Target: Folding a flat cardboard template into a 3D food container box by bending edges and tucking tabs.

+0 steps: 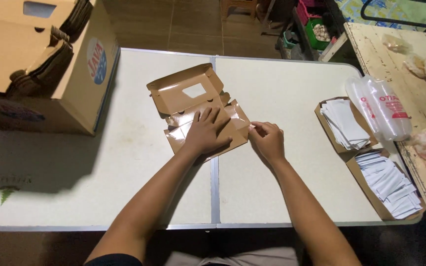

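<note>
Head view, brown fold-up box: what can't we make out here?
- Brown box base: covered by left hand.
- Its right corner flap: hidden by right hand fingers; grip unclear.
- Large carton: cut off by left and top edges.
- Tray of white packets: contents too small to identify.

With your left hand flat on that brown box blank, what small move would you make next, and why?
Probably fold the right end flap upward. The left hand presses the brown box blank flat on the white table, while the right hand pinches the flap at its right edge. The windowed lid lies open behind, and the side walls are not yet raised.
</note>
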